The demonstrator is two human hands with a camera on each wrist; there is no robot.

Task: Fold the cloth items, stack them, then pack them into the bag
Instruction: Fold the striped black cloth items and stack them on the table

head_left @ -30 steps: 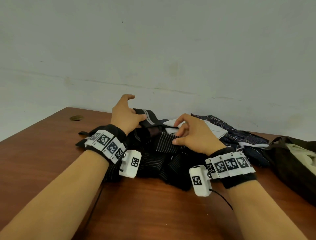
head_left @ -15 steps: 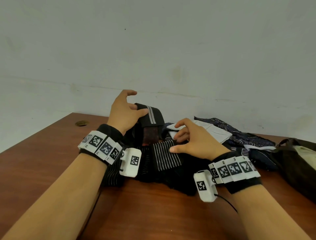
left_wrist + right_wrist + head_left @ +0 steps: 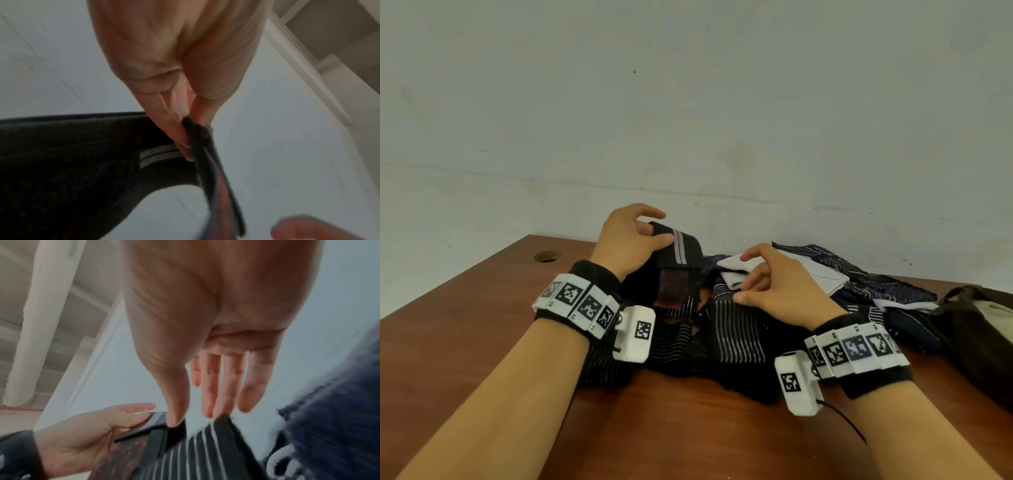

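Note:
A black garment with thin white stripes (image 3: pixel 736 335) lies crumpled on the wooden table (image 3: pixel 465 342) between my wrists. My left hand (image 3: pixel 657 233) pinches its black waistband with two grey lines (image 3: pixel 681 250) and holds it lifted; the left wrist view shows the left hand (image 3: pixel 191 129) pinching the waistband (image 3: pixel 156 155) between thumb and fingers. My right hand (image 3: pixel 746 277) hovers over the garment's right part with its fingers relaxed. In the right wrist view the right hand's fingertips (image 3: pixel 218 412) just touch the striped cloth's upper edge (image 3: pixel 205 443). A dark bag (image 3: pixel 979 346) lies at the right.
A folded white cloth (image 3: pixel 822 277) and navy patterned cloths (image 3: pixel 887 287) lie behind my right hand, toward the bag. Something cream-coloured (image 3: pixel 996 315) shows in the bag's mouth. The table has a round hole (image 3: pixel 546 256) at far left. A pale wall stands right behind the table.
My left hand has raised the waistband higher off the pile. My right hand's fingers have loosened and straightened over the striped cloth.

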